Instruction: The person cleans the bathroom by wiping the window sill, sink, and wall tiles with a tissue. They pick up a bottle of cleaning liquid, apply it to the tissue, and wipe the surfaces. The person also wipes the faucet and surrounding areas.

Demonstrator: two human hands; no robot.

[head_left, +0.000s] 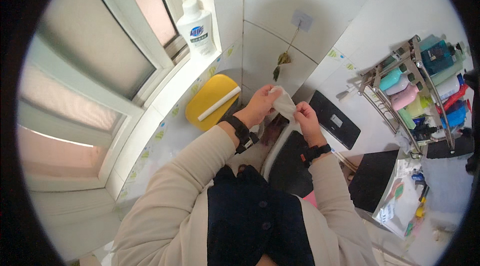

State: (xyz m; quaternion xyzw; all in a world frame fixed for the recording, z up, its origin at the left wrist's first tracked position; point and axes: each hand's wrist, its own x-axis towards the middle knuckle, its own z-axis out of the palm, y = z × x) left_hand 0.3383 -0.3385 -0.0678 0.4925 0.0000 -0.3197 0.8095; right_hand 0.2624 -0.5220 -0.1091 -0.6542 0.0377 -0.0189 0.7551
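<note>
A thin, crumpled white sheet [284,103] is stretched between my two hands, in front of the corner of the tiled wall. It looks like tissue or thin film; I cannot tell which. My left hand [257,108] pinches its left edge, thumb and fingers pressed together. At the lower right edge, the fingertips of my right hand [307,117] are closed on it. Both wrists wear black straps. Just below the sheet is a dark object with a black lid [290,166], partly hidden by my right forearm.
On the windowsill at the left stands a white bottle [196,28]. A yellow board or lid [207,98] with a white bar leans below it. A dried sprig [282,60] hangs from the wall. At right are a dark panel [334,120] and a metal rack [420,81] of bottles.
</note>
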